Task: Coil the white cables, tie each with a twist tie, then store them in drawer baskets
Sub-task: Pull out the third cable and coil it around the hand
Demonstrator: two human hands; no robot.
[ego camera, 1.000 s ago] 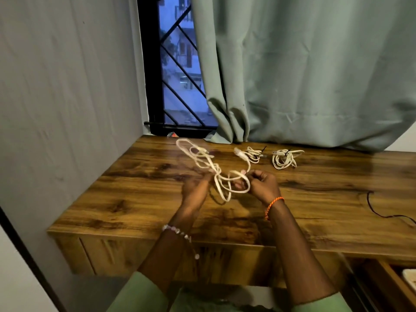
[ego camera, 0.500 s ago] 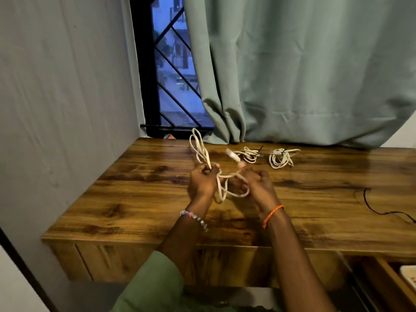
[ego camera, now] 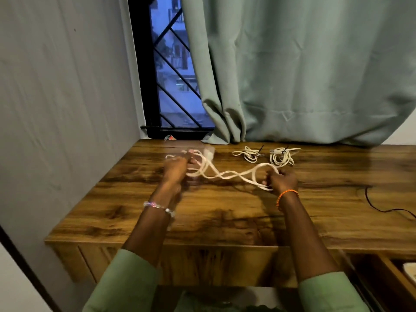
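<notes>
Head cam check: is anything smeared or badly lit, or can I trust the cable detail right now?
Head view: the left hand and the cable loops near it are motion-blurred; the right hand is sharper. The two tied coils behind read clearly. The room is dim with blue window light, the desk shows soft sheen, and wide-angle bending curves the edges.

**Surroundings, non-task items**

Wooden surface (ego camera: 225, 224), dark grain, glossy. Pale green curtain (ego camera: 304, 70) hangs beyond the hands, hem touching the surface's far edge. Window (ego camera: 173, 86) with black diagonal grille, beyond the left hand; blue dusk outside. Small red-and-white object (ego camera: 170, 137) on the sill, too small to identify. Grey wall (ego camera: 63, 97) left of the left hand. Thin black wire (ego camera: 382, 209) lies on the surface, right of the right hand.
</notes>
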